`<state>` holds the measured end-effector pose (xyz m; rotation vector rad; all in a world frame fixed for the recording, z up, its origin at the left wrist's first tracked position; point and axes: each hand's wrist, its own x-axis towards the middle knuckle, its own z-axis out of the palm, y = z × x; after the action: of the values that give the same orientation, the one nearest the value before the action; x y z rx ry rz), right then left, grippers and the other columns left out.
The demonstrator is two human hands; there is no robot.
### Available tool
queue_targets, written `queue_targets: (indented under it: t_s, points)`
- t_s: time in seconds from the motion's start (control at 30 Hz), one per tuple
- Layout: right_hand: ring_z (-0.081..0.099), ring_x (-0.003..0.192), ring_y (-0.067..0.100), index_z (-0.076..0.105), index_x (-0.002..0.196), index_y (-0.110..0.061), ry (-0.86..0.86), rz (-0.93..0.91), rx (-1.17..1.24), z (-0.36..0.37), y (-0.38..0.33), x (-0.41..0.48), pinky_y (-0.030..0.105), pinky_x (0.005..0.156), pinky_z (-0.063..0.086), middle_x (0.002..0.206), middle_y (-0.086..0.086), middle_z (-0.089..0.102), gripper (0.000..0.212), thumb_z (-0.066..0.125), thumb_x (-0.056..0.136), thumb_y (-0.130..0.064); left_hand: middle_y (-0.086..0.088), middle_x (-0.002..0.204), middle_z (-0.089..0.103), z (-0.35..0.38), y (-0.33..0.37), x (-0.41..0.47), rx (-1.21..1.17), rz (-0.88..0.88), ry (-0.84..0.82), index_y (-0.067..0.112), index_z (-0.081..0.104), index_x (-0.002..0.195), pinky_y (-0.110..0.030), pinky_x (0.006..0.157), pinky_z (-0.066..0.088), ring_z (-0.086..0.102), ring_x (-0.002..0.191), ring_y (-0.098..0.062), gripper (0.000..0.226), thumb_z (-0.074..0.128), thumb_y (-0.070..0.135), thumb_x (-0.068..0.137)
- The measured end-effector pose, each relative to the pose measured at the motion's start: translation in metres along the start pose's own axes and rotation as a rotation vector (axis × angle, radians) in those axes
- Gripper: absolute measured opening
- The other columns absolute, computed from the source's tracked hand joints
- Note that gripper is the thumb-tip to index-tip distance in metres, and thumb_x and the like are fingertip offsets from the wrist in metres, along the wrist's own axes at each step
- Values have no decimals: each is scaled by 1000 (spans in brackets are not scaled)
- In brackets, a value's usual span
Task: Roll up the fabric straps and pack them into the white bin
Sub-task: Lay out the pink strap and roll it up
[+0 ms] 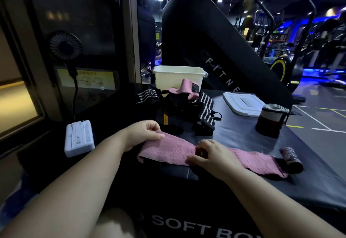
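Note:
A long pink fabric strap (174,150) lies flat across the black padded box top, running left to right. My left hand (145,133) pinches its left end between thumb and fingers. My right hand (211,155) grips the strap near its middle, fingers curled over the near edge. Behind them a heap of loose straps (187,106), black, striped and pink, lies tangled. The white bin (177,77) stands at the far edge behind that heap. A rolled white, red and black strap (271,119) stands upright at the right.
The bin's white lid (241,103) lies flat to the right of the heap. A small dark rolled strap (291,160) sits by the pink strap's right end. A white power bank (79,138) and a black fan (65,45) are at the left. Gym machines stand behind.

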<state>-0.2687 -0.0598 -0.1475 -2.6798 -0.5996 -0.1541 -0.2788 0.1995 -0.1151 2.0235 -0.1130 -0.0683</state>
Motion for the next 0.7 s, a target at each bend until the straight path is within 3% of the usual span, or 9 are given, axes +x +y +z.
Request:
queue_targets:
  t_s: [0.1,0.3,0.43,0.5,0.6,0.7]
  points:
    - [53,97,12,56,104,-29,-9,-2,-11,1,1,-1,29,76,41,105,-11,53,53,56,76,-74,5,68,58,-5,2,2,27,10,29,15,58,74,-20,61,42,52,64,-6,18,74,14,84]
    - [51,105,11,53,104,-32,-6,-24,-53,4,3,0,28,80,36,109,-11,53,51,50,79,-76,9,67,59,-8,-6,4,558,-183,141,23,59,67,-28,63,45,55,65,-9,38,82,53,66]
    - [48,118,11,51,119,-34,-8,-59,-85,7,3,0,27,92,36,121,-11,52,52,46,84,-73,11,97,59,10,5,-4,946,-201,238,30,60,85,-34,89,39,55,100,-14,37,66,65,74]
    - [46,123,11,49,126,-35,-5,-68,-101,6,3,0,27,97,35,127,-11,50,55,44,86,-72,9,118,51,22,10,-5,1089,-78,284,34,57,105,-37,102,28,42,118,-17,28,61,52,84]
    - [45,123,12,50,127,-34,-8,-74,-119,7,1,1,27,99,34,127,-10,50,54,44,87,-70,8,135,46,55,15,-3,935,64,260,31,53,125,-36,108,22,34,130,-19,31,51,30,95]
    - [48,120,13,54,124,-32,-21,-89,-77,9,2,4,27,97,36,125,-7,52,41,45,94,-58,9,144,44,91,18,-4,770,107,198,29,48,136,-34,112,21,32,137,-16,37,39,37,101]
